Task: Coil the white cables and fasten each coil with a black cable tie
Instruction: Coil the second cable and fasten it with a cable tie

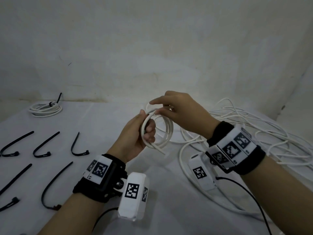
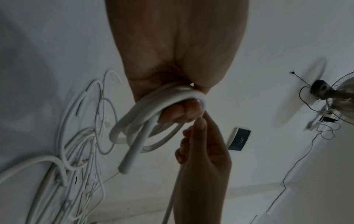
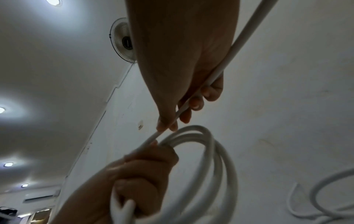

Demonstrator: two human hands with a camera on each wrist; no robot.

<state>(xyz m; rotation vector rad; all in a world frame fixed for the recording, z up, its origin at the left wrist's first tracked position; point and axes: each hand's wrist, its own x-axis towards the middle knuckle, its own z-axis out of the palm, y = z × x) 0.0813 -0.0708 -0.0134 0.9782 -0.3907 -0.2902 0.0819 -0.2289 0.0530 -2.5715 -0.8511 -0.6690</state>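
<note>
A white cloth-covered table (image 1: 105, 126) stands against a pale wall. Above its middle, a partly wound white cable coil (image 1: 158, 131) is held in the air. The left hand (image 1: 135, 141) grips the coil's near-left side, fingers curled round the loops, one cut end sticking out below. The right hand (image 1: 179, 112), just right of the coil's top, pinches the running strand between thumb and fingers. Right of the coil, the loose white cables (image 1: 254, 133) lie tangled on the table. Well left of it lie five black cable ties (image 1: 45, 146), and beyond those, near the wall, a finished tied coil (image 1: 45, 109).
</note>
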